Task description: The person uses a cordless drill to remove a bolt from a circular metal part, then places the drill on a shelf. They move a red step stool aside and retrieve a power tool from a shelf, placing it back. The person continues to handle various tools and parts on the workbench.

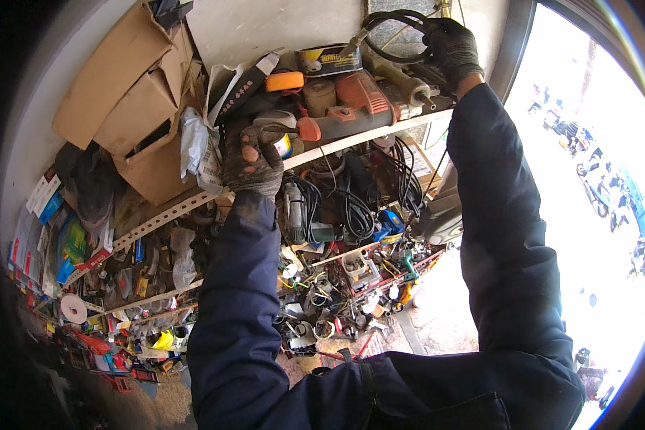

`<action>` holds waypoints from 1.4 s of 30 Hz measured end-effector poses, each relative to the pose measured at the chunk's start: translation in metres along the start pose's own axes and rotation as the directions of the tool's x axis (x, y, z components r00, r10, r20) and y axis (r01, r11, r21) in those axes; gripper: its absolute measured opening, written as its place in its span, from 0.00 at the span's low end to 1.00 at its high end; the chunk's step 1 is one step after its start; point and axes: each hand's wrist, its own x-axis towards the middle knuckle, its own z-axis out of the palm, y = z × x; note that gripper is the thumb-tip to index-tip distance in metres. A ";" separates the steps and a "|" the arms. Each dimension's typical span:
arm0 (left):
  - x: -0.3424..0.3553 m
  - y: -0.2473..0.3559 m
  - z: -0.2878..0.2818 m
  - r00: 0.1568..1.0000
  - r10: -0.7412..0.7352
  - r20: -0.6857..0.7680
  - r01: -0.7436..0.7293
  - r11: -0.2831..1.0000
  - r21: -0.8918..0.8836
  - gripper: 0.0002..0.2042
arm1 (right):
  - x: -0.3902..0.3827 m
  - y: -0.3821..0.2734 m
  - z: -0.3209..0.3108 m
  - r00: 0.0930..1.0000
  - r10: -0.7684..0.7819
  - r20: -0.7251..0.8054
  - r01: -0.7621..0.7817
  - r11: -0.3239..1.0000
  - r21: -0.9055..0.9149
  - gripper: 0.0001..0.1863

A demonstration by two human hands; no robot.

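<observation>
My right hand [451, 51], in a dark work glove, is raised to the upper right with its fingers closed on a looped black hose [398, 14]. A metal-looking fitting ends the hose on its left side. At the top shelf's front edge, my left hand [253, 163] is curled in a worn glove with holes. What its fingers hold, if anything, is hidden. Just right of it lies an orange and grey power tool [355, 107], whose dark cord end reaches toward the fingers. A grey cylindrical tool [405, 82] lies behind the power tool, below my right hand.
Cardboard boxes [125, 93] crowd the shelf's left part. An orange case [284, 81] and a black-yellow box [330, 60] stand behind the power tool. Below the perforated shelf edge [165, 213], lower shelves hold coiled cords [355, 215] and many tools. A bright opening [588, 179] is on the right.
</observation>
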 end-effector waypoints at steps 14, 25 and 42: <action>-0.003 -0.008 0.008 0.997 0.032 -0.072 -0.027 0.997 0.066 0.15 | 0.002 0.005 0.007 0.969 -0.239 -0.066 0.169 0.831 -0.531 0.11; -0.004 -0.007 0.008 0.998 -0.066 0.022 0.064 0.995 0.071 0.18 | -0.028 -0.046 0.024 0.926 0.122 0.358 -0.089 0.990 -0.107 0.20; 0.002 0.004 -0.005 0.979 -0.102 0.178 0.106 0.994 -0.017 0.21 | -0.037 -0.067 0.004 0.899 0.255 0.357 -0.191 0.960 -0.204 0.23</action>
